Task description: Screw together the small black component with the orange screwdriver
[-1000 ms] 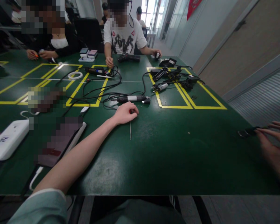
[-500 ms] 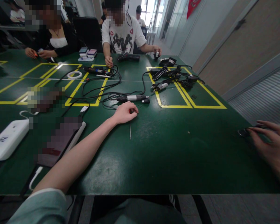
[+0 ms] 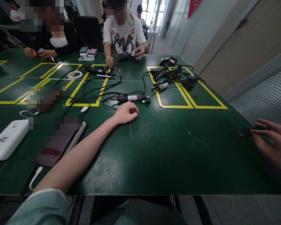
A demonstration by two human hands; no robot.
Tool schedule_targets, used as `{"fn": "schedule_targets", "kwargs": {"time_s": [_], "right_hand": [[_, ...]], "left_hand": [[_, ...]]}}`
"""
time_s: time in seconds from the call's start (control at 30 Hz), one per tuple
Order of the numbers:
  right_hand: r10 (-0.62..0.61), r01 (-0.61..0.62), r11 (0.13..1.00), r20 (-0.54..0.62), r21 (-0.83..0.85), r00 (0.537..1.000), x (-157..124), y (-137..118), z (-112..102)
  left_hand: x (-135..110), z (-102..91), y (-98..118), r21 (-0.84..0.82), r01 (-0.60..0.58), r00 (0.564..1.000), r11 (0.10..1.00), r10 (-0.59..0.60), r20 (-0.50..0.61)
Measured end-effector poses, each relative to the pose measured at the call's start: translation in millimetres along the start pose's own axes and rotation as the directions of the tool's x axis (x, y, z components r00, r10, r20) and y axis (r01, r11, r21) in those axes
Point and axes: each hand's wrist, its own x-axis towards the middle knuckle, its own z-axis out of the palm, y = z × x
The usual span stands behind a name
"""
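My left hand (image 3: pixel 124 113) rests on the green table (image 3: pixel 168 150), fingers curled round a small red-handled tool whose thin metal shaft (image 3: pixel 130 130) sticks out toward me. Just beyond that hand lies a black and silver electric screwdriver (image 3: pixel 133 98) with its cable. My right hand (image 3: pixel 273 140) is at the table's right edge, fingers stretched out, their tips touching a small flat dark object (image 3: pixel 245 132). Whether the fingers pinch it is unclear.
A white device (image 3: pixel 7 142) and a blurred flat item (image 3: pixel 58 140) lie at the left. Tangled black cables (image 3: pixel 93 90) and more tools (image 3: pixel 170 78) sit inside yellow taped squares. Two people sit across the table with their hands on small parts.
My right hand shifted slightly along the right edge, staying at the dark object. The person opposite brought the far hand in to the black tool. My left hand stayed still.
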Motion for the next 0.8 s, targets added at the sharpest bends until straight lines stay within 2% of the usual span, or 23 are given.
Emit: {"fn": "schedule_targets", "kwargs": {"time_s": [0.23,0.37,0.8], "right_hand": [[-0.027,0.030,0.999,0.053,-0.044,0.998,-2,2,-2],[-0.082,0.083,0.994,0.020,-0.072,0.996,-3,3,1],[-0.007,0.008,1.000,-0.055,0.020,0.998,-7,12,11]], "left_hand": [[0,-0.6,1,0.000,-0.004,1.000,1.000,0.004,-0.005],[0,-0.9,1,-0.005,-0.003,1.000,1.000,0.003,-0.003],[0,-0.8,1,-0.016,-0.010,1.000,1.000,0.010,-0.003]]}}
